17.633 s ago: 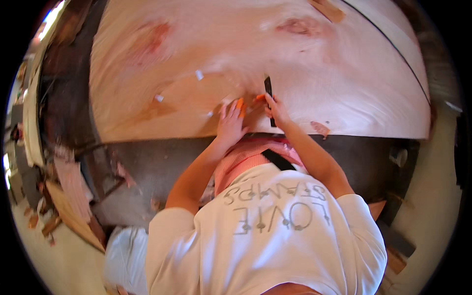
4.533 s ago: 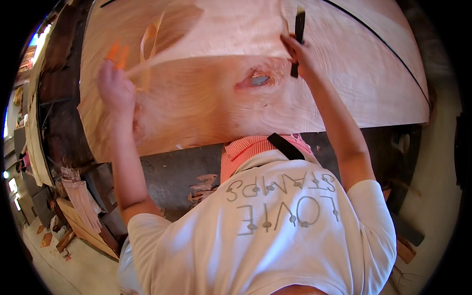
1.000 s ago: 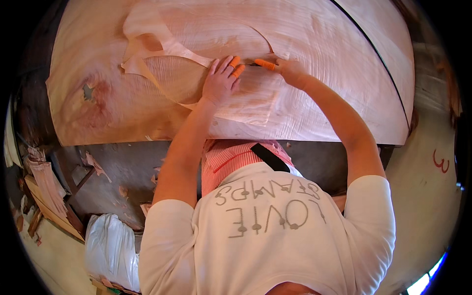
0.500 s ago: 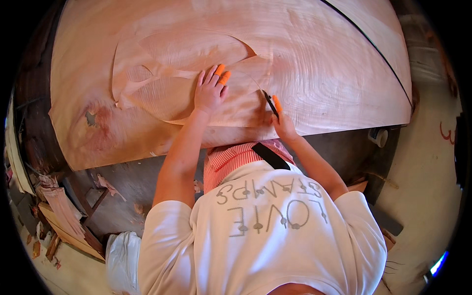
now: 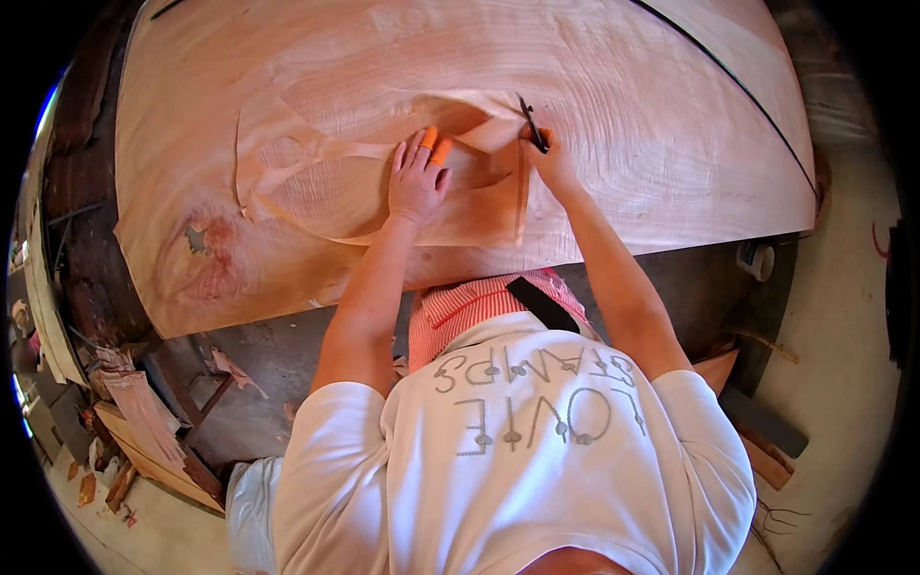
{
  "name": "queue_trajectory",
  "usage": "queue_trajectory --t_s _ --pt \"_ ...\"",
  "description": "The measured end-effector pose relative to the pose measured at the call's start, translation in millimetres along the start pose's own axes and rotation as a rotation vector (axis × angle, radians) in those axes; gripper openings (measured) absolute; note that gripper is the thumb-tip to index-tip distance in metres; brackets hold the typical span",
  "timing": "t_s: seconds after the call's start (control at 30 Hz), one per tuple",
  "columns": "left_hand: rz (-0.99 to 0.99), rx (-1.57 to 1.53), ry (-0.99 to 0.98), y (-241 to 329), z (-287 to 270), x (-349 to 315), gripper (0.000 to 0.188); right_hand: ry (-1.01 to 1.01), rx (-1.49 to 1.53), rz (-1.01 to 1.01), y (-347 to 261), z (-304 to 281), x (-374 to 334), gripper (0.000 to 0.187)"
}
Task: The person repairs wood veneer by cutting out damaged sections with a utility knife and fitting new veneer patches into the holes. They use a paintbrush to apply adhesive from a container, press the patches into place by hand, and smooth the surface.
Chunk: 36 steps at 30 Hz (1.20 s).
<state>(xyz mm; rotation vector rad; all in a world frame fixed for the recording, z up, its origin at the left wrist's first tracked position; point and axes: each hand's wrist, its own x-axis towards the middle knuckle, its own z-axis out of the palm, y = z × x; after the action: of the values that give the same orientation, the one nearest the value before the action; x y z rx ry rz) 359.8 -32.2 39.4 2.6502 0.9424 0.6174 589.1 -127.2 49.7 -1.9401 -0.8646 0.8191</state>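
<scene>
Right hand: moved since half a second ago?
Yes: the right hand has moved forward, away from the person, and is now farther from the near edge of the large wood veneer sheet.

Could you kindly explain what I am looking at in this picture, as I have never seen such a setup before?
There is no machine here: the hands are a person's own. The view comes from a fisheye camera on that person's head, looking down, so straight edges bend and the white shirt fills the bottom. Before the person lies a large wood-grained sheet with a ragged hole at its lower left. On it lies a thin loose piece. The left hand, with orange finger covers, rests on that piece; the right hand holds a slim black tool.
</scene>
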Motion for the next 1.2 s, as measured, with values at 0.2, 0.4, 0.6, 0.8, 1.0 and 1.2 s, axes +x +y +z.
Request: queue_trajectory --t_s 0.2,0.4,0.6,0.8,1.0,1.2 --pt "-0.102 0.015 0.056 0.8 -1.4 -4.5 0.066 -0.3 0.546 0.283 -26.8 -17.9 -12.8 0.02" --pt "-0.089 -0.016 0.06 2.0 -8.6 -2.8 0.073 -0.395 0.675 0.467 -4.6 7.3 -22.7 0.017" --pt "-0.004 -0.001 -0.174 0.5 -43.2 -45.1 0.088 -0.266 0.589 0.351 10.4 23.1 -24.0 0.027" --pt "0.181 0.098 -0.437 -9.7 -84.8 -93.9 0.061 -0.344 0.641 0.36 17.7 20.3 -19.0 0.015" --pt "0.243 0.019 -0.271 -46.3 -82.9 -79.7 0.023 -0.393 0.589 0.326 4.3 13.4 -25.5 0.022" --pt "-0.501 -0.73 -0.277 -126.4 -85.3 59.4 0.022 -0.39 0.714 0.395 -2.4 5.8 -23.7 0.029"
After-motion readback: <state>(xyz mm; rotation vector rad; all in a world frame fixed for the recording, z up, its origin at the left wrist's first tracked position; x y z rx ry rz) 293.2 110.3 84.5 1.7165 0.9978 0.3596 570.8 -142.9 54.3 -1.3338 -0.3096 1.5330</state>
